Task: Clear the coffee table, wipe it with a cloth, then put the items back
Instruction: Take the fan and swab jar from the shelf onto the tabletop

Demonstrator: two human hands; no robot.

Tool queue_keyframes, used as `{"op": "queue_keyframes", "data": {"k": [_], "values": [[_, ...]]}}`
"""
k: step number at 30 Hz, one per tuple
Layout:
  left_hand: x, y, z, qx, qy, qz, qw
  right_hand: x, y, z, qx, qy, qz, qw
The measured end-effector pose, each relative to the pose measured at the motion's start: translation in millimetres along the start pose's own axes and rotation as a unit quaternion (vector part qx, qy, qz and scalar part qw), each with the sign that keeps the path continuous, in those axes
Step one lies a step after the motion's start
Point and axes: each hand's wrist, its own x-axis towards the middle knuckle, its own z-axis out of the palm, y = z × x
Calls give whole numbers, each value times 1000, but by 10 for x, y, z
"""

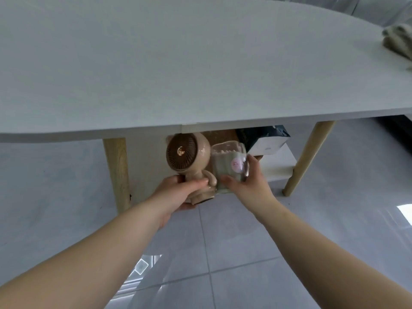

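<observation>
Left hand (178,192) is wrapped around the base of a beige desk fan (189,159), right hand (243,181) grips a ribbed translucent cup (227,166) touching it, both just below the coffee table (156,70) front edge at 6 o'clock. Cloth (399,41) lies crumpled on the tabletop at 2 o'clock, cut off by the frame. Dark package (265,139) sits on the lower shelf (278,166), mostly hidden by the tabletop.
</observation>
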Motion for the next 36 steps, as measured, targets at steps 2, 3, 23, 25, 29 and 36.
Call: {"op": "queue_keyframes", "data": {"k": [2, 3, 23, 25, 29, 36], "values": [[-121, -10, 101, 8, -54, 0, 999, -189, 40, -158, 11, 6, -8, 1000], [-174, -22, 163, 12, -85, -7, 996, -275, 61, -232, 8, 13, -4, 1000], [-1044, 869, 1180, 26, -360, 25, 932, -1229, -769, -1721, 51, 328, -121, 935], [-1055, 907, 1187, 37, -359, 15, 933, -1211, -927, -1785, 43, 324, -137, 935], [-1082, 923, 1274, 62, -378, 17, 924, -1222, -1152, -1876, 26, 311, -151, 938], [-1071, 1271, 1514, 70, -360, 111, 924, -1231, -1451, -2159, 37, 341, -208, 916]]}}
